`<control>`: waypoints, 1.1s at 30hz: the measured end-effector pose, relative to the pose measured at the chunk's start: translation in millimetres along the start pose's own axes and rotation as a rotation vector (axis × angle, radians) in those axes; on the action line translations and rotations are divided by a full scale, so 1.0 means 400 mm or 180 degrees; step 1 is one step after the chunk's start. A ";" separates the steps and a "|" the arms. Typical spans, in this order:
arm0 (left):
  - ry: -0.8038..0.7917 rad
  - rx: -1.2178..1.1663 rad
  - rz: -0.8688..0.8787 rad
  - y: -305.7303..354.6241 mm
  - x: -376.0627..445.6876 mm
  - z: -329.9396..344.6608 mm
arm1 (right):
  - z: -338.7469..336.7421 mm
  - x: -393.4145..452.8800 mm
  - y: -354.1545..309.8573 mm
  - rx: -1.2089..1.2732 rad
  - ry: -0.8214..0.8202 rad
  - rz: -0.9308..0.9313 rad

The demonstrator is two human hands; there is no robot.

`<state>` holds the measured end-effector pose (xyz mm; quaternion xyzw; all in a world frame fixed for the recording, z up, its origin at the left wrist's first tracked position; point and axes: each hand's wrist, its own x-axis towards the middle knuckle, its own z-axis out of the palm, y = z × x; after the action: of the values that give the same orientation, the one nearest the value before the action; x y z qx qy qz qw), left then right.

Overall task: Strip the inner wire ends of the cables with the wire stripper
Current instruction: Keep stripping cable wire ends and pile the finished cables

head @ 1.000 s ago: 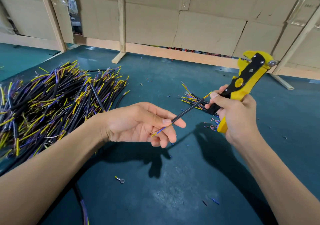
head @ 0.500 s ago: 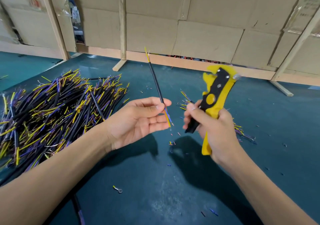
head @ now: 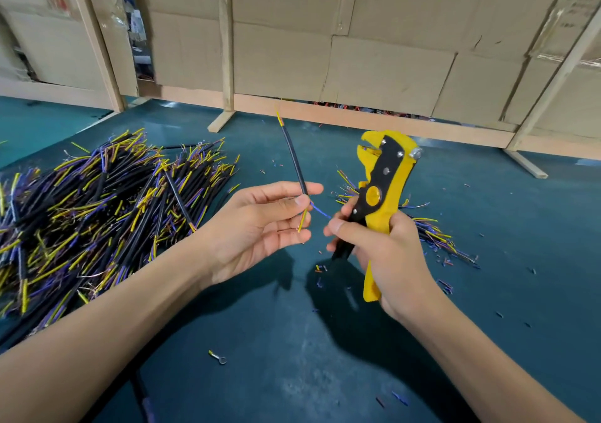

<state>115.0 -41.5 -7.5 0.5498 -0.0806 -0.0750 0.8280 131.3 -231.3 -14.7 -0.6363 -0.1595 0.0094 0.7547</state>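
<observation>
My left hand [head: 260,224] pinches a short black cable [head: 294,159] between thumb and fingers, holding it nearly upright. Its lower end splits into a yellow inner wire [head: 302,219] and a blue inner wire [head: 320,209]; the upper end shows yellow. My right hand [head: 387,256] grips the yellow and black wire stripper [head: 383,175], jaws pointing up and slightly left. The blue wire's tip reaches toward the right hand's fingers beside the stripper's handle. The stripper's jaws hold nothing.
A large heap of black cables with yellow and purple-blue ends [head: 87,214] lies at the left. A smaller bunch of cables [head: 429,230] lies behind my right hand. Insulation scraps and a small ring terminal [head: 218,356] dot the teal table [head: 292,341]. Cardboard walls with wooden posts stand behind.
My left hand swung the cable from lying across toward the stripper to nearly upright. My right hand lowered the stripper and brought it closer to the left hand.
</observation>
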 end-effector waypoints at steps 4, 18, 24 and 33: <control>-0.0128 0.0096 -0.0079 0.006 -0.001 0.005 | -0.020 0.018 -0.001 0.0146 0.0266 -0.0044; 0.0829 0.0061 0.0722 0.015 0.004 0.023 | -0.020 0.005 -0.003 0.0854 -0.1234 0.0838; 0.0854 -0.0225 0.1130 0.030 -0.007 0.028 | -0.018 -0.013 0.009 0.0955 -0.2052 0.1083; 0.0851 -0.0566 0.1205 0.015 -0.016 0.055 | -0.017 -0.014 0.027 0.1130 -0.2195 0.0945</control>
<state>104.2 -57.6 6.3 0.4550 -0.0650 0.1480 0.8757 129.8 -236.9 -27.5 -0.4719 -0.3054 0.3581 0.7455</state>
